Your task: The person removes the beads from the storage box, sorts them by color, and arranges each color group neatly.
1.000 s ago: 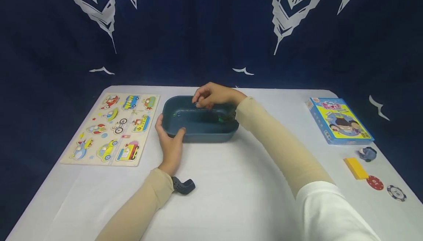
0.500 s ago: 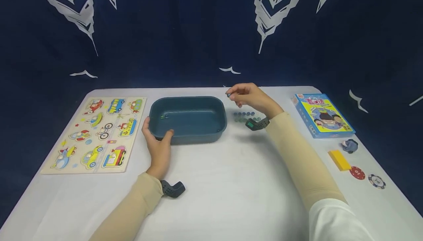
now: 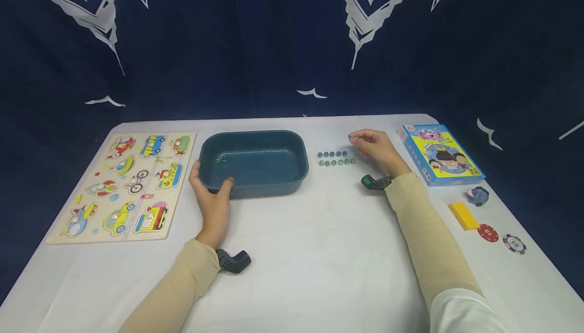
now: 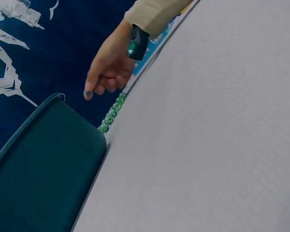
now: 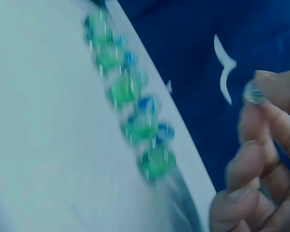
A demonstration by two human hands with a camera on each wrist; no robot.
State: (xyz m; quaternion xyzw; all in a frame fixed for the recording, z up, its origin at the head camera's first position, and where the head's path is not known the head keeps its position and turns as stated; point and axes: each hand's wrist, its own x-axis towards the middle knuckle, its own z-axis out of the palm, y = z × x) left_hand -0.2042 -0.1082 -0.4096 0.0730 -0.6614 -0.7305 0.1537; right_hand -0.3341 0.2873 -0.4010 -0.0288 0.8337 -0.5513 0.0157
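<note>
My left hand grips the near left corner of a dark teal plastic basin, thumb over the rim. Inside the basin lie a green marble and a blue marble at the left, plus a dark one at the right. Between thumb and index finger my right hand pinches a clear bluish marble, held above the table. Just left of that hand, two rows of marbles sit on the cloth: blue marbles behind, green marbles in front.
A wooden picture puzzle board lies at the left. Toward the right are a blue and yellow box, a small blue-grey figure, a yellow block, a red chip and a black-and-white chip. A dark patterned curtain hangs behind.
My right hand has come out from over the basin and moved right, past the marble rows, with the marble pinched. My left hand keeps its grip on the basin.
</note>
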